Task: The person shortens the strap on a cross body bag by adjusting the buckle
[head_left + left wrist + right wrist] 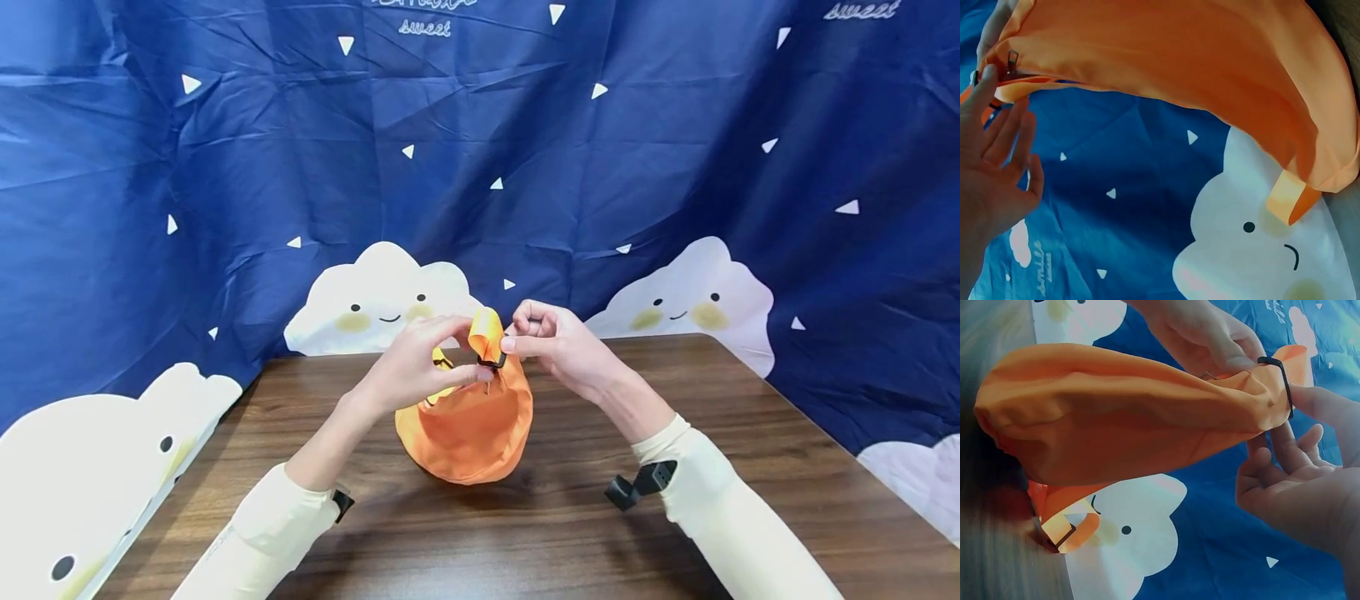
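Note:
An orange fabric bag (467, 437) is held up over the table, its rounded bottom toward me. From its top rises a yellow-orange webbing strap (487, 325) that passes through a black buckle (1286, 387). My left hand (416, 362) pinches the bag's top edge beside the buckle, thumb in front. With thumb and fingers, my right hand (566, 346) pinches the strap and buckle from the other side. A metal zipper pull (1012, 61) shows close to the left thumb. Near the bag's other end, a second strap loop (1088, 531) hangs down.
A brown wood-grain table (337, 475) lies under both hands. Behind and beside it hangs a blue cloth (465, 208) printed with white clouds and triangles. Dark wrist devices (656, 477) sit on the pale sleeves.

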